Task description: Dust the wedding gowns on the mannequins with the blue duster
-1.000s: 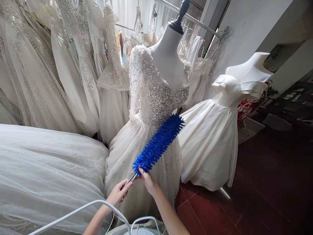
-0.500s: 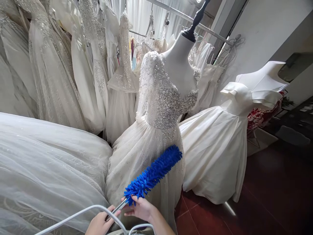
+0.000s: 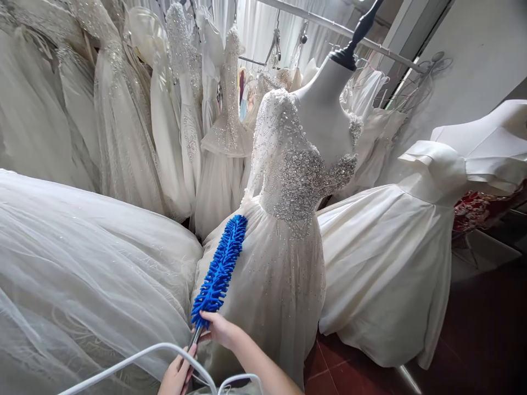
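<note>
A blue duster [image 3: 220, 269] with a chenille-like fringed head slants up over the skirt of a beaded white gown [image 3: 284, 263] on a mannequin. Whether its fringe touches the fabric, I cannot tell. My left hand [image 3: 178, 373] is wrapped round the lower part of the duster's metal handle. Higher up, my right hand [image 3: 217, 329] grips where the handle meets the blue fringe, with the thumb on the fringe. Silver beadwork covers the gown's bodice, and one sheer sleeve is visible.
To the right stands a second mannequin in an off-shoulder satin gown [image 3: 391, 241]. A wide tulle skirt [image 3: 82, 263] fills the left. Several white gowns hang behind, under a metal rail [image 3: 341, 30]. A white curved tube [image 3: 164, 346] crosses the foreground above red floor tiles [image 3: 341, 365].
The duster's head has swung left across the skirt and now points more upright. Both hands still hold it. The whole view has shifted, with the gowns appearing further right.
</note>
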Tool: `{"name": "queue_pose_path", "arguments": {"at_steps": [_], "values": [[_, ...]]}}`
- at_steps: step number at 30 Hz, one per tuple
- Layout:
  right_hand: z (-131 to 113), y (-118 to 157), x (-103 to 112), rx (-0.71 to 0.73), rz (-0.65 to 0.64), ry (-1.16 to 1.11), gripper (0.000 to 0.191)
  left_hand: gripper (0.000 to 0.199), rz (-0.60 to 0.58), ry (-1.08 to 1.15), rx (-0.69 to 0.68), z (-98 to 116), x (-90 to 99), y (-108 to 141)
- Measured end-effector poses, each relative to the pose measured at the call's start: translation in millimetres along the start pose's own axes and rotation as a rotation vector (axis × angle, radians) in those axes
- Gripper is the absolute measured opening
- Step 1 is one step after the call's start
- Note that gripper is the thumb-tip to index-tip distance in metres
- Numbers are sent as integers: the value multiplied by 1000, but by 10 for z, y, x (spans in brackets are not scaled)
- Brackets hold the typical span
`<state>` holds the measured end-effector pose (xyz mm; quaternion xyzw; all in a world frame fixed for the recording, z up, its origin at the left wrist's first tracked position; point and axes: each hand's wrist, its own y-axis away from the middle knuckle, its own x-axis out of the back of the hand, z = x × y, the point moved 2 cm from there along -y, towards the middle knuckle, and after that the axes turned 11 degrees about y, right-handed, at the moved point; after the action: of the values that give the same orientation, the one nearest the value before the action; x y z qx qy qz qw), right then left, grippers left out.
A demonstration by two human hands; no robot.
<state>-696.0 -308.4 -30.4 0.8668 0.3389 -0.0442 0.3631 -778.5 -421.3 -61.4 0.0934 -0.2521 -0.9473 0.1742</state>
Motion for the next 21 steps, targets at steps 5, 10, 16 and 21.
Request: {"name": "queue_pose_path", "arguments": {"at_steps": [5, 10, 16, 21], "values": [[133, -55, -152, -99, -23, 9, 35, 77, 59, 41, 27, -171, 133, 84], [-439, 207, -131, 183, -42, 95, 41, 67, 64, 95, -82, 274, -70, 1], [-831, 339, 301, 333, 87, 18, 39, 58, -107, -2, -102, 800, -626, -138], [-396, 182, 501, 137, 77, 25, 33, 65, -127, 89, 139, 343, -822, -102]]}}
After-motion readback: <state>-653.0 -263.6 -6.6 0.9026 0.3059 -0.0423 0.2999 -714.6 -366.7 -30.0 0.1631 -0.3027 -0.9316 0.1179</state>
